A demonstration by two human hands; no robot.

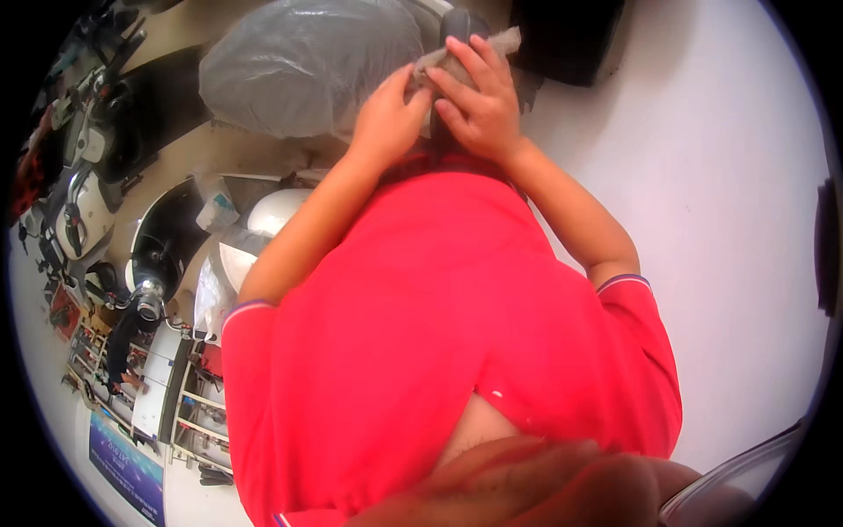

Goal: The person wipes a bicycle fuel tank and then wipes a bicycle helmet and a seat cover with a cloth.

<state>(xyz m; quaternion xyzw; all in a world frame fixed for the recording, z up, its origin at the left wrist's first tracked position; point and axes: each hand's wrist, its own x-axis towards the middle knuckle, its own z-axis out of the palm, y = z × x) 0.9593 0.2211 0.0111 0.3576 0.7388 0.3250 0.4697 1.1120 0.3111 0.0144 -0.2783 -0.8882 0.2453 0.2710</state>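
Observation:
Both hands meet at the top of the view, over a dark rounded object [462, 25] whose kind I cannot tell. A worn grey-brown cloth [506, 42] lies across it, bunched beneath my fingers. My left hand [390, 120] pinches the near left end of the cloth between thumb and fingertips. Flat on top rests my right hand [484, 99], fingers spread, pressing the cloth down. My hands hide most of the cloth and the surface under it. Just left of them is a large rounded form wrapped in grey plastic film [309, 66].
Scooters [85, 211] stand along the left, one with a black seat and round mirror. A white rounded shell [276, 209] and plastic bags [209, 296] sit by my left arm. Farther off, a person [122, 349] bends beside shelving. A white wall [691, 171] rises close at right.

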